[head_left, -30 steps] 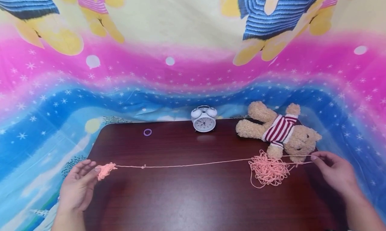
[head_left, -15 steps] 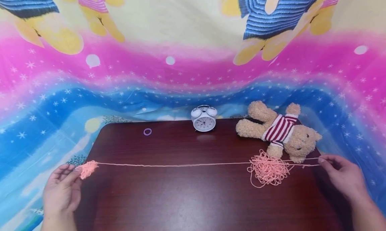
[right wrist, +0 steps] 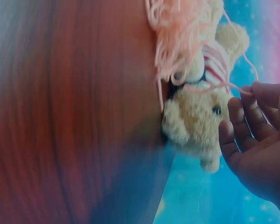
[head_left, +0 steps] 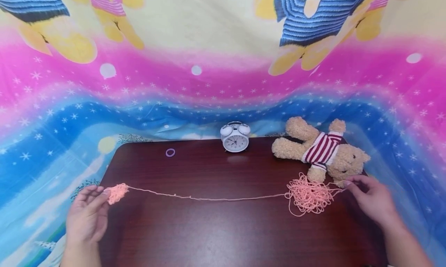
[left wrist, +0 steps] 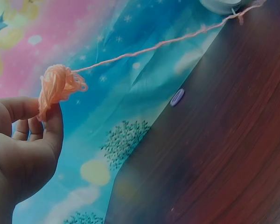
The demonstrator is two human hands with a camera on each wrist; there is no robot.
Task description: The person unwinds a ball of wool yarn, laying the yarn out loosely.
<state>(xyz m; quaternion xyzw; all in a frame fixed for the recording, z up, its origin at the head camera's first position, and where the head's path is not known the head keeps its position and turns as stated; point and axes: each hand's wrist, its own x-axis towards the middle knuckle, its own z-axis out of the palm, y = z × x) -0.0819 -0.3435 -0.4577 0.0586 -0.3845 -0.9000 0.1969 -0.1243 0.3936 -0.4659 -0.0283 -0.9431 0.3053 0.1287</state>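
My left hand (head_left: 87,214) pinches a small bundle of peach yarn (head_left: 117,193) between thumb and fingers at the table's left side. From that bundle a single strand (head_left: 223,199) runs across to a loose, tangled heap of yarn (head_left: 311,195) on the right, sagging a little midway. Just right of the heap, my right hand (head_left: 373,199) pinches a loop of the yarn at thumb and fingertip. In the right wrist view the pinched yarn (right wrist: 233,87) passes in front of the teddy bear (right wrist: 196,116). The left wrist view shows the wound bundle (left wrist: 58,86) held above the fingertips.
A teddy bear (head_left: 322,150) in a striped shirt lies on its side at the back right, against the yarn heap. A white twin-bell alarm clock (head_left: 235,138) stands at the back middle. A purple ring (head_left: 170,152) lies at the back left of the dark wooden table (head_left: 209,236).
My left hand moved outward left, then back right with its bundle. The right hand went slightly right, then back left toward the heap. The strand between them, taut before, now sags.
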